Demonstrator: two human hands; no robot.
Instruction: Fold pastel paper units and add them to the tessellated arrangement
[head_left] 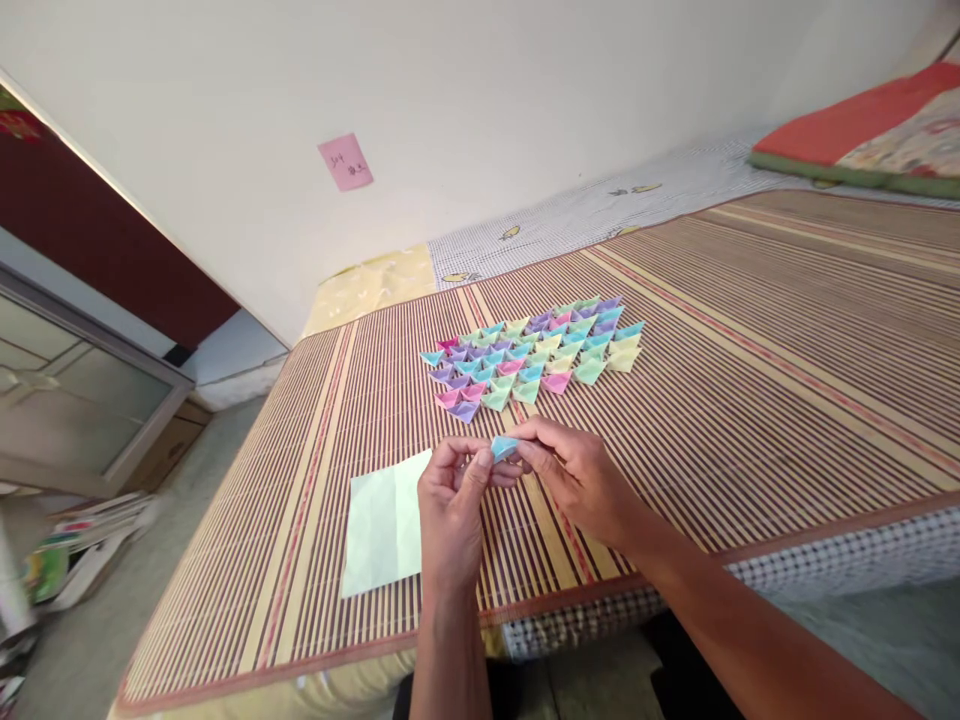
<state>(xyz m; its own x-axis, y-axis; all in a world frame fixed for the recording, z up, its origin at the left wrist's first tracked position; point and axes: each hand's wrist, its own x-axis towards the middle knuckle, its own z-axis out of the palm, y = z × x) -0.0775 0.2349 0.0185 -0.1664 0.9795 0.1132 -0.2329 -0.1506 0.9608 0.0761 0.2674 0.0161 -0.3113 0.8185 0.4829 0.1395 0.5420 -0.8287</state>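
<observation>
My left hand and my right hand meet above the striped bamboo mat. Both pinch a small folded blue paper piece between their fingertips. Just beyond the hands, several small folded paper boats in pink, purple, blue, green and yellow lie in tight rows on the mat. A stack of pale green paper sheets lies flat on the mat beside my left hand.
The mat covers a bed against a white wall with a pink sticky note. A red and patterned pillow lies at the far right. Books and papers are piled on the floor at the left.
</observation>
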